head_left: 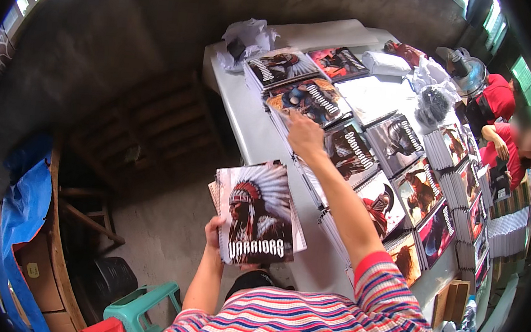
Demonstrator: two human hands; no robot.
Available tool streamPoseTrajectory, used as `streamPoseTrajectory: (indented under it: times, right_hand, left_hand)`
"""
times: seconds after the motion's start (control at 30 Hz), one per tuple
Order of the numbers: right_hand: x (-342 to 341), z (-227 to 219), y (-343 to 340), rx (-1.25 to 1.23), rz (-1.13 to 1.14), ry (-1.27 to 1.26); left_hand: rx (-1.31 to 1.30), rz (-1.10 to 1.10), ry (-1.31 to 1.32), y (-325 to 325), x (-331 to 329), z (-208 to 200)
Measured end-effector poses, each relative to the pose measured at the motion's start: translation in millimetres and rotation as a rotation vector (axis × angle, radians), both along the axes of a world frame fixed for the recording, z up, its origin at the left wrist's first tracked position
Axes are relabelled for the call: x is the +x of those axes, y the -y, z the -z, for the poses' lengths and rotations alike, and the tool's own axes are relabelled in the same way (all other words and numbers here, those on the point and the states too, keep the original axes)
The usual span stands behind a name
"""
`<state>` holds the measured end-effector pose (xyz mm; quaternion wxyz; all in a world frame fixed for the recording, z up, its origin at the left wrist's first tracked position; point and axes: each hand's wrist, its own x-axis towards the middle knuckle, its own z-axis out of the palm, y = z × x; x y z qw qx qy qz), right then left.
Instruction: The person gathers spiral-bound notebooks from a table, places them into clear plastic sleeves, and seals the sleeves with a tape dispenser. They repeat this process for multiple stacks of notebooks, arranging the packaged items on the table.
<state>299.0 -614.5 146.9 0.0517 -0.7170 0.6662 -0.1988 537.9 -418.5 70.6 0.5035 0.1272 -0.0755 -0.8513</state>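
My left hand [213, 232] is closed round the left edge of several notebooks held low in front of me. The top notebook [260, 212] has a cover of a figure in a feathered headdress, and others stick out at its sides. My right arm stretches over the table's near-left edge. Closed at the corner of a stack there, my right hand [304, 135] grips the edge of a spiral notebook [311, 101] with a brown and orange cover. Its fingertips are partly hidden. Beside it lies a stack with a dark headdress cover [349, 152].
Many notebook stacks stand in rows on the white table [238, 114]. Crumpled plastic [247, 43] lies at its far-left corner. A fan [466, 72] and people in red [501, 97] are at the far right. A green stool [142, 309] and blue tarp [24, 222] are at the lower left.
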Motion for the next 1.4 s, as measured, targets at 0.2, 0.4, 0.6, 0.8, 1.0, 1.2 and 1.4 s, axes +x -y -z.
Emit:
streamPoseTrajectory:
  times: [0.2, 0.4, 0.6, 0.8, 1.0, 1.2, 1.4]
  right_hand:
    - [26.0, -49.5, -156.1, 0.011, -0.767, -0.148]
    - [67.3, -73.8, 8.7, 0.152, -0.644, -0.002]
    - [43.8, 14.3, 174.6, -0.342, 0.213, -0.295]
    - [58.6, -45.4, 3.6, -0.515, -0.481, 0.153]
    - [20.5, -67.1, -120.6, 0.348, -0.938, -0.082]
    - [-102.7, -42.5, 154.4, -0.375, 0.165, -0.02]
    - [-151.5, 0.9, 192.2, 0.075, 0.218, -0.402]
  left_hand:
    - [0.039, 0.028, -0.23, 50.2, -6.2, -0.8]
    - [0.11, 0.109, -0.115, 41.2, 16.9, 15.5]
    - [0.22, 0.042, -0.102, 50.4, 13.4, 18.2]
    - [0.162, -0.021, -0.019, 64.4, 22.3, -4.9]
    - [-0.033, 0.073, -0.162, 85.3, 6.8, 10.5]
    - [0.126, 0.01, -0.001, 66.8, -22.0, -24.5]
    - [0.011, 0.04, -0.114, 80.5, -23.1, -34.8]
